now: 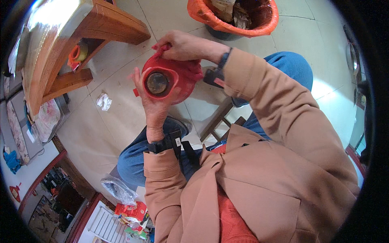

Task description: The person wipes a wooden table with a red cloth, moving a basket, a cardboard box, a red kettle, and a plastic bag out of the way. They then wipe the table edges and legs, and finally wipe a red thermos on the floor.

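A red jug-like container (190, 91) is held above the floor in front of me, its round mouth turned towards the camera. Inside the rim the mouth looks dark, with a brownish, shiny round surface. My left hand (159, 101) grips the container around the rim from the near side, fingers at its left. Bunched red cloth (197, 67) lies against the far side of the container. My right hand (184, 45) pinches a part of that cloth above the rim. The palm side of my right hand is hidden.
A bin with an orange liner (263, 29) stands beyond my hands and holds waste. A wooden table (112, 25) with tape rolls (79, 53) on its lower part is at upper left. Crumpled white paper (104, 101) lies on the tiles. Dark wooden stool legs (215, 120) show between my knees.
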A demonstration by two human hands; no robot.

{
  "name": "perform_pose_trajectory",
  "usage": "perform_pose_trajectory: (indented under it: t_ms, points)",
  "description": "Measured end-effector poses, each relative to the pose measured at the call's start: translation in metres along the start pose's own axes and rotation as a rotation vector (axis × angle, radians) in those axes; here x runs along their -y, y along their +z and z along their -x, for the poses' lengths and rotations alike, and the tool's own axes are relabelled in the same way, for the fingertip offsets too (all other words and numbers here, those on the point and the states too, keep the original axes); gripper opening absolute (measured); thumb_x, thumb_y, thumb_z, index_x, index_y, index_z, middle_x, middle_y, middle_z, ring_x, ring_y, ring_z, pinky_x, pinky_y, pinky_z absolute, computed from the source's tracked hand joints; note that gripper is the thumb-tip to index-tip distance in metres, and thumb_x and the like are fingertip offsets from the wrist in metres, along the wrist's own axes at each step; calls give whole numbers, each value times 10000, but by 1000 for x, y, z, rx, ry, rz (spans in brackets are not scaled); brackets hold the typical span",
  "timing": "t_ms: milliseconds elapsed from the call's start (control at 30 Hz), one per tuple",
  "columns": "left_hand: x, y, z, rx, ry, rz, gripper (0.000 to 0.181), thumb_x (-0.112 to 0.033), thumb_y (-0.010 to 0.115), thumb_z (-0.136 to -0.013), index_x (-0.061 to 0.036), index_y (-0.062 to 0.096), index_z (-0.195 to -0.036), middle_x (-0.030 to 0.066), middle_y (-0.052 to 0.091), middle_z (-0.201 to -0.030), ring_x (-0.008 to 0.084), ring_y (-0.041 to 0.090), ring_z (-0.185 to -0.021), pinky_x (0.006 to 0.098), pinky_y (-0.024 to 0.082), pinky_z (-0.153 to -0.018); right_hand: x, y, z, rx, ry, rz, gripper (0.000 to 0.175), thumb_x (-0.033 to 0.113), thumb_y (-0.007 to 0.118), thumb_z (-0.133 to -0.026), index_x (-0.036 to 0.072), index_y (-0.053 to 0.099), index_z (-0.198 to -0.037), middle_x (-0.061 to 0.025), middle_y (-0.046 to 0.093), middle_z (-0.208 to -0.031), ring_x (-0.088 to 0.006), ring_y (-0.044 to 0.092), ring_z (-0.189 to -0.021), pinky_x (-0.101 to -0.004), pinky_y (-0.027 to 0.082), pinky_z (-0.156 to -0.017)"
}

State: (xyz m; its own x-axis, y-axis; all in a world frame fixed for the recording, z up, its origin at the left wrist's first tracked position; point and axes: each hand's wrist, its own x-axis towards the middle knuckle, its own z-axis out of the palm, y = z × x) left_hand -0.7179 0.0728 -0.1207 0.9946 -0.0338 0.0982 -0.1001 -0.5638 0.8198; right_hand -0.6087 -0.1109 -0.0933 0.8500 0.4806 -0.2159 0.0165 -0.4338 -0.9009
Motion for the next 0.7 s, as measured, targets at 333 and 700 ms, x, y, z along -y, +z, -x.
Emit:
perform_pose_trajectory:
  t_ms: [333, 700]
  points:
    - [-3, -2, -5, 85, 22, 62, 1119, -227, 894, -548, -81, 237, -1442, 134, 278, -1454, 270, 369, -1285, 375, 325, -1073, 3, -5, -34, 179, -97, 197, 268, 69, 618, -744, 43, 698, -999, -126, 691, -937, -195, 648, -788, -308, 526, -753]
    - [-5, 2, -2, 90, -112, 297, 1109, -210, 882, -552, -88, 214, -1429, 112, 342, -1391, 258, 430, -1235, 365, 339, -1073, -5, -8, -28, 162, 15, 66, 250, 133, 663, -728, 24, 689, -951, -94, 688, -822, -180, 637, -720, -306, 527, -668]
